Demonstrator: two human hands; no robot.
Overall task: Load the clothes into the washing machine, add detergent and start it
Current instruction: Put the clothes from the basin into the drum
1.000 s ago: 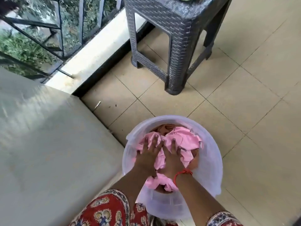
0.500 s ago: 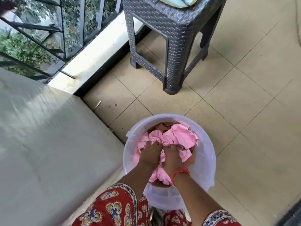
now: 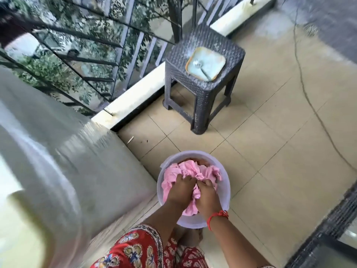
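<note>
A translucent white bucket (image 3: 226, 190) stands on the tiled floor right in front of me. It is full of pink cloth (image 3: 190, 168), with a bit of brown cloth (image 3: 202, 162) showing at the far rim. My left hand (image 3: 180, 189) and my right hand (image 3: 206, 196) are both down in the bucket, side by side, fingers closed on bunched pink cloth. A red thread circles my right wrist. The grey top of the washing machine (image 3: 63, 157) fills the left side, blurred.
A dark woven plastic stool (image 3: 202, 74) stands beyond the bucket, with a pale blue square plate (image 3: 205, 63) on it. A balcony railing (image 3: 116, 45) and white ledge (image 3: 135, 97) run along the far left. A dark door frame (image 3: 328, 229) edges the lower right. Beige floor tiles (image 3: 270, 151) spread to the right.
Both hands went from flat with spread fingers to clenched on the pink cloth, which is now bunched up. The view has pulled back and tilted, showing the stool top.
</note>
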